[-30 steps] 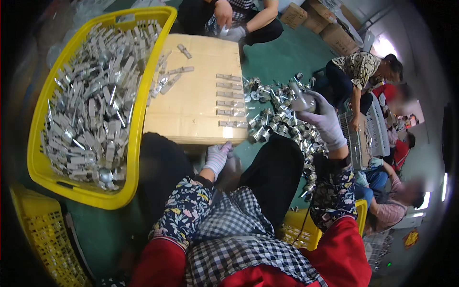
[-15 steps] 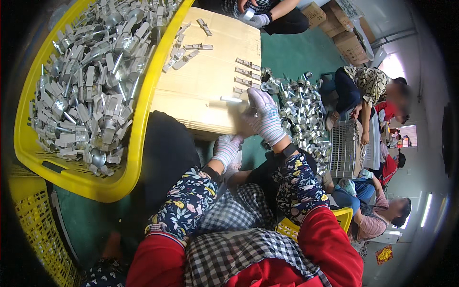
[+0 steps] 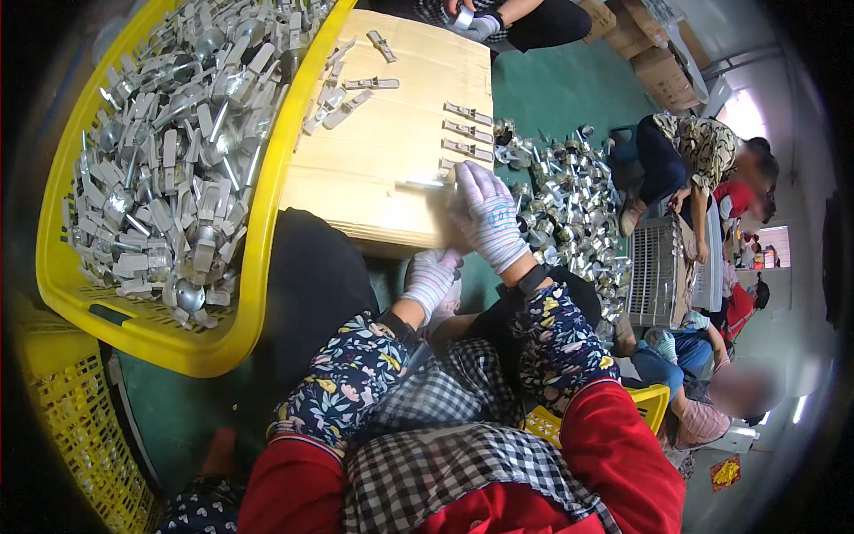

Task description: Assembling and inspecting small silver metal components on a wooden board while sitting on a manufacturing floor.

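"Grasping, is it, that right hand [image 3: 489, 214] in the white striped knit glove?"

"Yes, its fingers are bent around one end of a shiny silvery metal piece with a straight, slim rod [image 3: 422, 185]. The rod juts out leftward; the rest is blurred and hidden by the glove."

"Where exactly is the piece?"

"Over the near right part of a smooth, flat-topped tan cardboard box [image 3: 356, 165]. Whether it touches the board, I can't tell."

"And the left hand [image 3: 430, 283]?"

"Curled in a matching ribbed glove, just below the box's near edge. I can't tell whether anything is in it."

"What lies about them?"

"Just beyond the right hand, a row of long, narrow grey metal clips [image 3: 468, 131], set side by side. Some loose grey clips [image 3: 372, 84] lie at odd angles on the far left of the top."

"Farther out?"

"On the left, a large yellow plastic basket with a thick rounded rim [image 3: 258, 267], heaped with flat grey strips, rods and glossy domed pieces. On the right, a heap of rounded, gleaming metal parts [image 3: 574, 209] on the smooth green floor [image 3: 551, 80], then a pale slatted plastic crate [image 3: 652, 271]."
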`<state>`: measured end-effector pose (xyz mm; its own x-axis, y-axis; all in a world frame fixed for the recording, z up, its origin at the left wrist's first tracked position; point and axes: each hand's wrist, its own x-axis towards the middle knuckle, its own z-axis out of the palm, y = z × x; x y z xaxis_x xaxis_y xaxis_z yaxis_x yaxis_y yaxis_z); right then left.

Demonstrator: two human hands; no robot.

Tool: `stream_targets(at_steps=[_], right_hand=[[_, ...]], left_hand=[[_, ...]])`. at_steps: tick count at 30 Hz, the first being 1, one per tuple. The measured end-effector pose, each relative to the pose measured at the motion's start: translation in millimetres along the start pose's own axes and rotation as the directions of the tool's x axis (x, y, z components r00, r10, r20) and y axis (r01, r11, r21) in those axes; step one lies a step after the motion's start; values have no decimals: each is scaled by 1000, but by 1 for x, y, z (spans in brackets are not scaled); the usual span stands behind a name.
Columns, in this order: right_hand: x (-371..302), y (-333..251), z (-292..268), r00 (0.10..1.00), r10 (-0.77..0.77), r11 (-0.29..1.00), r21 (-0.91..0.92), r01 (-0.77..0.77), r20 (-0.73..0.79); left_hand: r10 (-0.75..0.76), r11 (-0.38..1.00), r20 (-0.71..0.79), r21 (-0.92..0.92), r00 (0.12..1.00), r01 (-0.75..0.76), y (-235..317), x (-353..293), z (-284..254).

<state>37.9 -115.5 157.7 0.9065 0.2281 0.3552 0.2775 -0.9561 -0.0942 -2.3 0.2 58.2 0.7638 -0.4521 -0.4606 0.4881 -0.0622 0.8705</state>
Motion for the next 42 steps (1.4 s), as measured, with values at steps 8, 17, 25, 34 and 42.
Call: stream_targets(at_steps=[8,17,25,34,42], right_hand=[[5,-3,-33,939,36,997,58,-59,341],[-1,5,-22,952,27,997,58,-47,304],[-6,17,-5,988,40,999,10,-42,146],[9,24,-18,980,42,969,230,-87,196],[23,32,-13,903,282,670,607,-427,325]], left_hand=[[78,944,-10,321,997,-71,49,-9,-9],[22,993,9,115,1000,-23,96,-9,-10],[-21,976,44,216,999,11,164,-29,-17],[420,135,290,917,860,-376,163,5,-56],[377,243,232,909,897,-338,140,28,-45]])
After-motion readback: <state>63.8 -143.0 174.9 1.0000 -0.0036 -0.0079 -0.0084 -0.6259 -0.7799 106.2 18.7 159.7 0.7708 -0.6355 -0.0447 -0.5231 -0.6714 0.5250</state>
